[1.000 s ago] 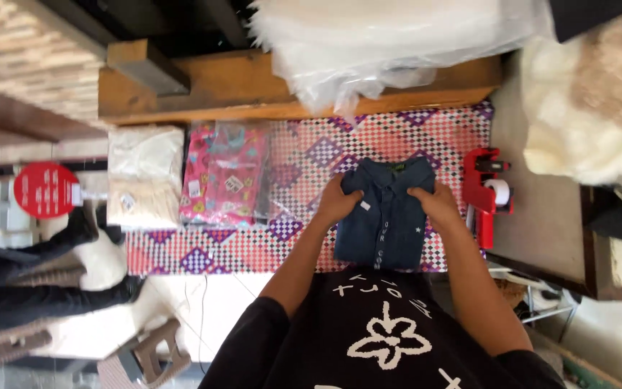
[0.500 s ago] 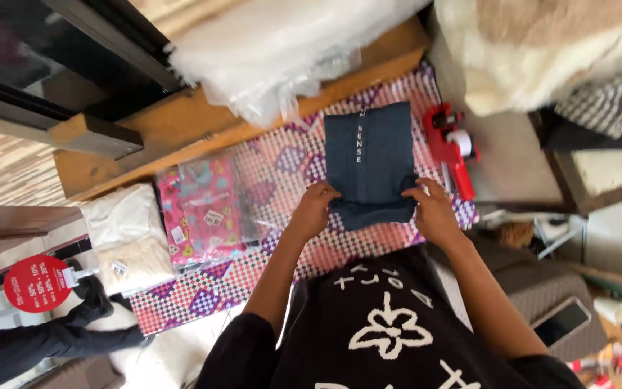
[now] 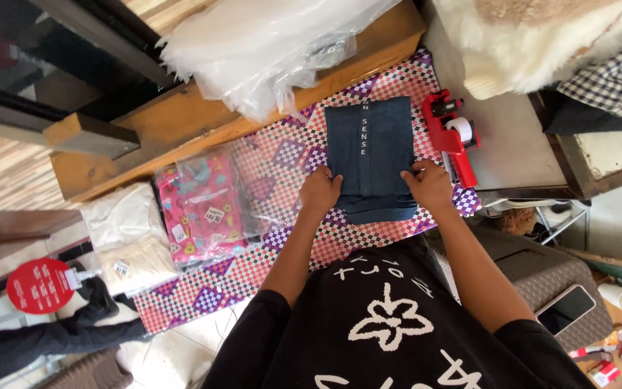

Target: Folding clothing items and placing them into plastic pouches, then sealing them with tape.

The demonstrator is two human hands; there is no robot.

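Head view: both hands (image 3: 319, 191) (image 3: 430, 184) gripping folded denim garment (image 3: 370, 155).

A clothing packing shop: bagged garments (image 3: 203, 205), plastic bags (image 3: 268, 43), tape dispenser (image 3: 453, 137).

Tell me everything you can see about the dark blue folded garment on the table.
The garment is dark navy cloth, folded into a neat upright rectangle with a thin white line of lettering down its middle. Its lower edge shows stacked folded layers. It lies flat on the checkered pink and purple tablecloth, beside a red tape dispenser. The left hand presses its lower left edge and the right hand its lower right edge.
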